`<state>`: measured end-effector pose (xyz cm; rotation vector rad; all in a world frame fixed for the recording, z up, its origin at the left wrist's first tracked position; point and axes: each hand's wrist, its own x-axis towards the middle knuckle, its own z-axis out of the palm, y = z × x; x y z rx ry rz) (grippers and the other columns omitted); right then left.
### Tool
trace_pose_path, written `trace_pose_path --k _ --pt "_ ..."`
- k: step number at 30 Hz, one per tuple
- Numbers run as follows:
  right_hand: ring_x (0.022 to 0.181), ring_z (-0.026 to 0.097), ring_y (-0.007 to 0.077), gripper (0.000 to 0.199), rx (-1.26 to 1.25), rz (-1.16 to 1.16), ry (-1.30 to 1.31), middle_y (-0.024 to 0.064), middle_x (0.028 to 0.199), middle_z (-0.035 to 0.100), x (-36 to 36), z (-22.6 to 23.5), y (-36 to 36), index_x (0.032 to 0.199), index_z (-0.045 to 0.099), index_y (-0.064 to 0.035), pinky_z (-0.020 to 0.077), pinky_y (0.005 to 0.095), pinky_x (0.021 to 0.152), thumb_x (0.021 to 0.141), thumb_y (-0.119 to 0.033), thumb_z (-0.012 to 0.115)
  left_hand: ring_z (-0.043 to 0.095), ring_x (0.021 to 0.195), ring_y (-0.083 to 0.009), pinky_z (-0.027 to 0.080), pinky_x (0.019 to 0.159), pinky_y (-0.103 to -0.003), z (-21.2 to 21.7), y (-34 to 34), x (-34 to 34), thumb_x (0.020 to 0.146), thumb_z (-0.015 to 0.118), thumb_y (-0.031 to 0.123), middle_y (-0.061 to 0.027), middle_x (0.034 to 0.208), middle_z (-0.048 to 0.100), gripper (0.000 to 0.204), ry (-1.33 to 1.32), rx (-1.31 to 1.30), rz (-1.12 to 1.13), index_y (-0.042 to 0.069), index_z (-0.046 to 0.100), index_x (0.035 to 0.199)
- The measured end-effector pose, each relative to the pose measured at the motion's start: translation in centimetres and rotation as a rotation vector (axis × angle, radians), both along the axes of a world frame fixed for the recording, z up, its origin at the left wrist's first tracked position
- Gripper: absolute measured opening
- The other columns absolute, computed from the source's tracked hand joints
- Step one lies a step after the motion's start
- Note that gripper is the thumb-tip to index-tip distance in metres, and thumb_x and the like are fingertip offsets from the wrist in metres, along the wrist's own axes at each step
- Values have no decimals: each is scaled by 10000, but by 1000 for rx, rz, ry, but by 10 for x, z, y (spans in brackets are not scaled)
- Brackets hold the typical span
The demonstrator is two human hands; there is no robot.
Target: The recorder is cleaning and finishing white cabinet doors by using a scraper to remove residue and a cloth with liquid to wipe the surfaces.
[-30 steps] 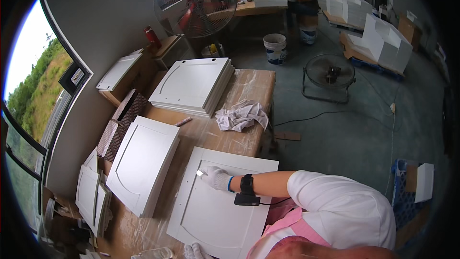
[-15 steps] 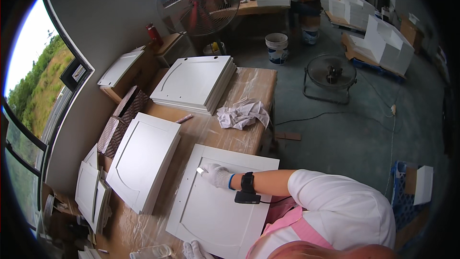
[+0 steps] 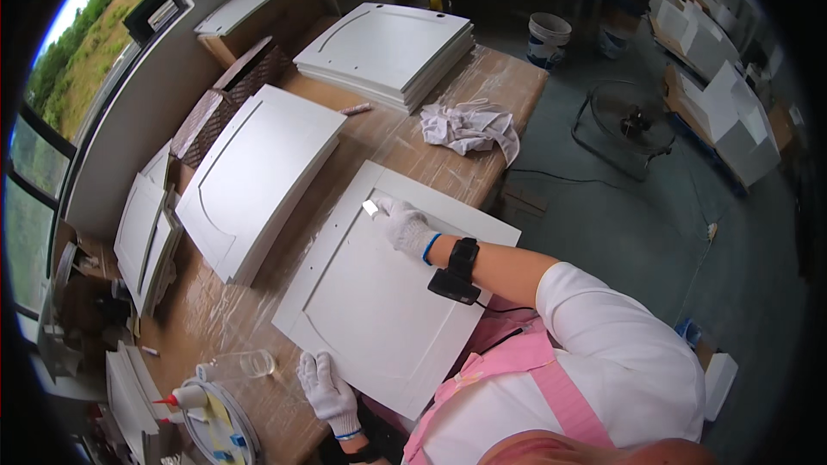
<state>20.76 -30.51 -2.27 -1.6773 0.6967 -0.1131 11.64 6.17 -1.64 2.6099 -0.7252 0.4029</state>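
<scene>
Workbench [image 3: 482, 86]: gloved hands, right [image 3: 403, 226] pinching small block [image 3: 370, 207], left [image 3: 326, 389] gripping panel [image 3: 388, 293].

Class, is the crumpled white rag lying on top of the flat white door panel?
No, the crumpled white rag lies on the wooden workbench, apart from the flat white door panel.

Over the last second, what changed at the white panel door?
The left gloved hand came into view and now rests on the flat white cabinet door panel at its near edge. The right gloved hand still presses a small white block on the panel.
</scene>
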Motion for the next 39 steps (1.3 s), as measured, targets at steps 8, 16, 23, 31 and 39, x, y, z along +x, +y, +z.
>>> trace_pose_path --k 8,16,23,31,39 --pt "998 679 389 347 -571 71 101 205 1054 711 -4 27 -6 1220 646 -78 542 466 839 965 -283 532 521 1331 -384 338 1180 -525 13 -3 6 816 594 -2 -236 1367 589 437 8 -30 19 70 683 1239" --pt "1067 653 393 405 -595 57 218 198 1163 688 6 30 -1 1280 632 -135 525 462 918 994 -384 489 532 1318 -392 348 1170 -532 6 2 -1 822 600 -7 -234 1360 597 414 2 -41 20 63 691 1220" --pt "1138 636 386 432 -475 60 289 211 1224 670 14 27 -3 1326 612 -104 516 474 957 970 -304 470 539 1308 -398 349 1168 -536 8 -1 2 813 597 -11 -236 1347 605 408 6 -43 11 49 700 1203" --pt "1014 671 332 435 -507 61 186 193 1160 689 11 19 1 1307 633 -92 543 433 876 969 -337 512 536 1311 -398 347 1170 -538 7 -1 5 788 588 -23 -242 1345 604 447 8 -55 8 50 695 1215" --pt "825 716 252 379 -214 10 364 133 1029 725 8 50 21 1315 639 -156 579 400 776 983 -291 516 535 1311 -398 344 1172 -536 6 2 1 784 589 -22 -243 1337 608 451 19 -56 16 48 693 1218"
